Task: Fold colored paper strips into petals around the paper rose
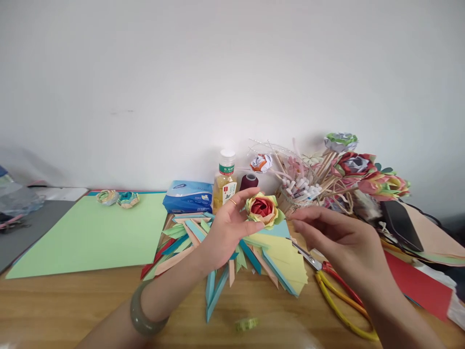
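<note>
A wooden tabletop runs to a plain white wall; a green sheet covers its left part; two small paper rosettes lie at the sheet's far edge; one pair of scissors lies right; my left hand pinches one paper rose, red-centred with yellow-green outer petals, above folded strips; my right hand, fingers loosely curled, holds nothing, just beside it.

Item count, worktable

Hands: two, one left hand and one right hand. One paper rose held in the left hand; two small paper rosettes on one green sheet. One tissue pack, one bottle, one thread spool, one pair of scissors, one phone. Folded paper strips and stemmed paper flowers: too overlapped to count.
</note>
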Available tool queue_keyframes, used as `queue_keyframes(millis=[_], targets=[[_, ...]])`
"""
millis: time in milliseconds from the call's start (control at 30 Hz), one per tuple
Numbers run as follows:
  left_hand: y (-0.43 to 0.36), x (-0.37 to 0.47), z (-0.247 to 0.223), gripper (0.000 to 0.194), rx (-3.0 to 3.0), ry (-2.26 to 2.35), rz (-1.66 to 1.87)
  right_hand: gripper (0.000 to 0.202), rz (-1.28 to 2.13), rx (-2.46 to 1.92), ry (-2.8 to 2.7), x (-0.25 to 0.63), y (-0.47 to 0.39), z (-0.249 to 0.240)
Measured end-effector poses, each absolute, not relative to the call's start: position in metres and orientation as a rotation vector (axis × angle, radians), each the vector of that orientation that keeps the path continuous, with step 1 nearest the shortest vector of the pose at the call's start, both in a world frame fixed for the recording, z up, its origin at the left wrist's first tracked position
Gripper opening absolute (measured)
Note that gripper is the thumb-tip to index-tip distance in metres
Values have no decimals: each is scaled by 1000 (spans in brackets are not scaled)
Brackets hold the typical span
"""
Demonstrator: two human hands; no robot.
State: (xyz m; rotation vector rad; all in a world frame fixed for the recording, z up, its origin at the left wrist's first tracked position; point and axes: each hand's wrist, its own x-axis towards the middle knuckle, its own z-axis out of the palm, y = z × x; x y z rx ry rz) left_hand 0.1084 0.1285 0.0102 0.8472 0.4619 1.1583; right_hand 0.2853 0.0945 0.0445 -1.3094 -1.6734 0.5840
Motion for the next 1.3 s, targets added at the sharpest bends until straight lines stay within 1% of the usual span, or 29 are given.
queue_keyframes(millis=[100, 200, 333, 467, 700, 800, 967, 1133, 1300], targets=[[128, 110, 7, 50, 937, 429, 1177, 19, 810, -1340, -1625, 282, 94, 47], [127, 110, 4, 50, 1028, 396, 1191, 21, 898, -1364, -1579, 278, 94, 49], [124, 108, 0, 50, 1193, 413, 1174, 19, 912, -1310, -1595, 278, 96, 48], [122, 108, -1, 50, 1336, 436, 1248, 21, 867, -1380, -1582, 279, 94, 48], [119, 108, -3, 59, 1587, 491, 1263, 21, 872, -1477, -1599, 277, 93, 47], [118, 108, -4, 61, 1648, 517, 1256, 18, 934, -1456, -1557, 276, 96, 43], [119, 108, -4, 59, 1568, 486, 1279, 10, 1113, -1393, -1483, 276, 100, 44], [120, 109, -2, 51, 1339, 456, 1242, 12, 1244, -1369, -1435, 279, 104, 46], [123, 110, 2, 47, 1134, 428, 1196, 16, 1334, -1315, -1362, 280, 106, 45]])
